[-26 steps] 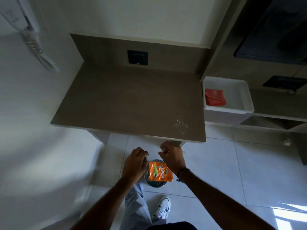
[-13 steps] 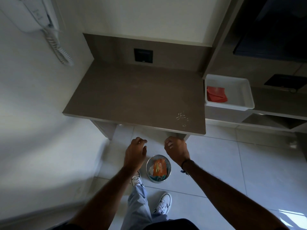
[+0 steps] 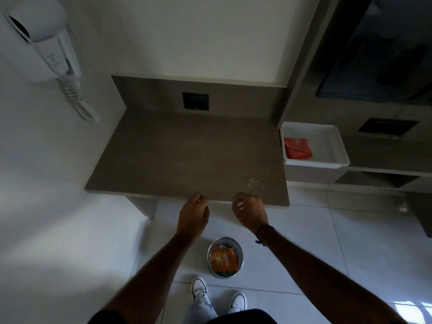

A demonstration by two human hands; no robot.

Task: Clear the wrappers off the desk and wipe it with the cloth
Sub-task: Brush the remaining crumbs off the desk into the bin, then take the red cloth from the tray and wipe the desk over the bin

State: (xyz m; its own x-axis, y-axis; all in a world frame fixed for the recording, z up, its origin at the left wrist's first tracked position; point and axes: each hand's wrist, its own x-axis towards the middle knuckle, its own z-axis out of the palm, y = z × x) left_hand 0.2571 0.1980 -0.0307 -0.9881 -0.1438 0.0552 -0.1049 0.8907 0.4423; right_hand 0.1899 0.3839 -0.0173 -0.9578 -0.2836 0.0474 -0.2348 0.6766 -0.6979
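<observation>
Your left hand (image 3: pixel 193 215) and right hand (image 3: pixel 249 211) hover loosely curled, holding nothing, at the desk's (image 3: pixel 187 157) 6 o'clock edge. Orange wrapper (image 3: pixel 223 259) lies in the bin (image 3: pixel 239 250); red cloth (image 3: pixel 297 148) at 3 o'clock in the white tray (image 3: pixel 336 146).

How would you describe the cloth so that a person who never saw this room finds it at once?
Start at the brown desk against the wall and look past its right edge, where a white tray sits on a lower shelf. The cloth lies folded in the left part of that tray. It is the only red thing there, and nothing else is in the tray.
</observation>
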